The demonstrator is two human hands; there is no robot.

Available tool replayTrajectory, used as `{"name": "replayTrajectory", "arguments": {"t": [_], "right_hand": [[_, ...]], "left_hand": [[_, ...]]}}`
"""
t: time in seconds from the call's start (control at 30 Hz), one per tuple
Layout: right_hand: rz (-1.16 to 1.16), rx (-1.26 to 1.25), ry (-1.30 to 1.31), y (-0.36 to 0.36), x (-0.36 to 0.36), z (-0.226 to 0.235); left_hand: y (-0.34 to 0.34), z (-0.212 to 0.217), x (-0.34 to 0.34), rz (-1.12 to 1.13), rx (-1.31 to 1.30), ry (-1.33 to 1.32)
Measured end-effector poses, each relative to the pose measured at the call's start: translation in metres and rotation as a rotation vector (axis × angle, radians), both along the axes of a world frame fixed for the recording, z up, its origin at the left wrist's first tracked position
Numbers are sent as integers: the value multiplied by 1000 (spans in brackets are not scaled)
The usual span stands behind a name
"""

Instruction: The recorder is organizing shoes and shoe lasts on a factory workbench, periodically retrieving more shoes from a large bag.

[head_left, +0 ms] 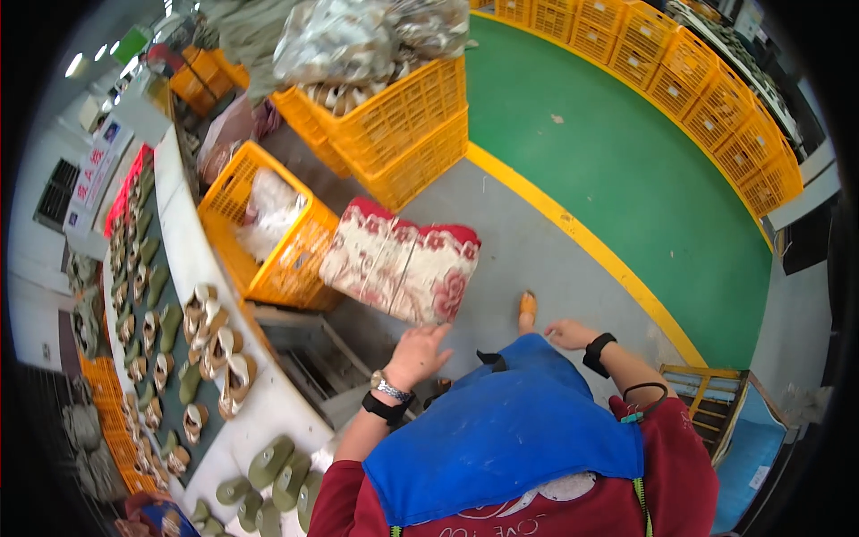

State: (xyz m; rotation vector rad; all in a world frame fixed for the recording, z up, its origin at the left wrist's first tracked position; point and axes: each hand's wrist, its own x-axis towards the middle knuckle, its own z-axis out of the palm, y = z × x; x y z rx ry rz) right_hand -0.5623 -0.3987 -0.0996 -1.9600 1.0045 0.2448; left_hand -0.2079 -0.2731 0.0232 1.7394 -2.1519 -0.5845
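Note:
My left hand (417, 353) reaches forward with fingers spread, just under the near edge of a floral red-and-cream cushion (401, 261) that sits on a seat in front of me. It holds nothing; whether it touches the cushion I cannot tell. A watch and a black band are on that wrist. My right hand (567, 335) hangs low to the right over the grey floor, loosely curled and empty, with a black band on the wrist. A blue apron (501, 430) over a red shirt covers my lap.
A yellow crate (268, 234) with white material stands left of the cushion. More yellow crates (407, 125) are stacked beyond, and a row lines the green floor (626, 170). A conveyor (179, 349) on the left carries several shoe soles. A wooden frame (707, 394) stands at right.

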Motion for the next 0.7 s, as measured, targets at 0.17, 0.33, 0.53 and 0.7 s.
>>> {"name": "replayTrajectory", "arguments": {"t": [0.17, 0.33, 0.53, 0.7], "right_hand": [[37, 18, 31, -68, -43, 9], [-59, -123, 150, -172, -105, 13], [-88, -234, -48, -322, -102, 68], [-181, -300, -241, -457, -97, 86]], "left_hand": [[-102, -15, -41, -17, 224, -102], [-222, -11, -78, -45, 197, -159], [-385, -1, -143, -175, 77, -40], [-516, -8, -134, -164, 205, -164]]}}
